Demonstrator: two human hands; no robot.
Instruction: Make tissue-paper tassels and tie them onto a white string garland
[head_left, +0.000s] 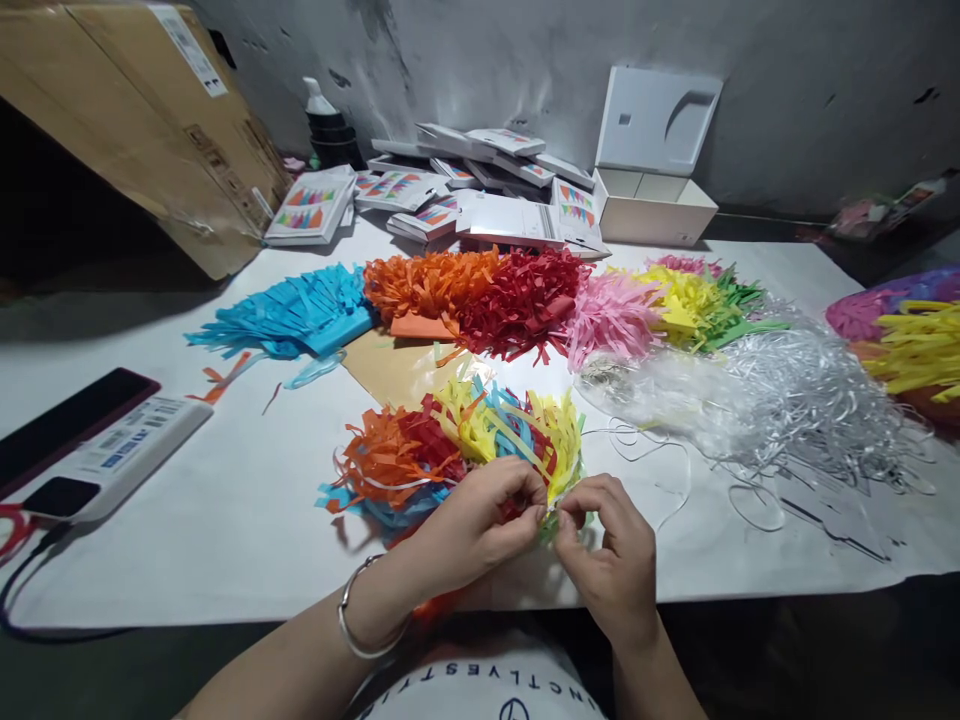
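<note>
My left hand (491,515) and my right hand (611,545) meet fingertip to fingertip near the table's front edge. Each is closed in a pinch at what looks like a thin white string by the green strips; the fingers partly hide it. Just beyond them lies a bunch of paper tassels (480,430) in orange, red, yellow and blue, with some green at its right end. The left forearm covers part of the blue strips. A loose white string (652,455) curls on the table right of the bunch.
Fringed paper piles, blue (292,312), orange (431,285), red (525,300), pink (615,315) and yellow (686,300), line the back. Silver strings (817,390) lie right. Flat boxes (510,215), an open white box (656,205), a carton (142,120) and a power bank (120,460) surround them.
</note>
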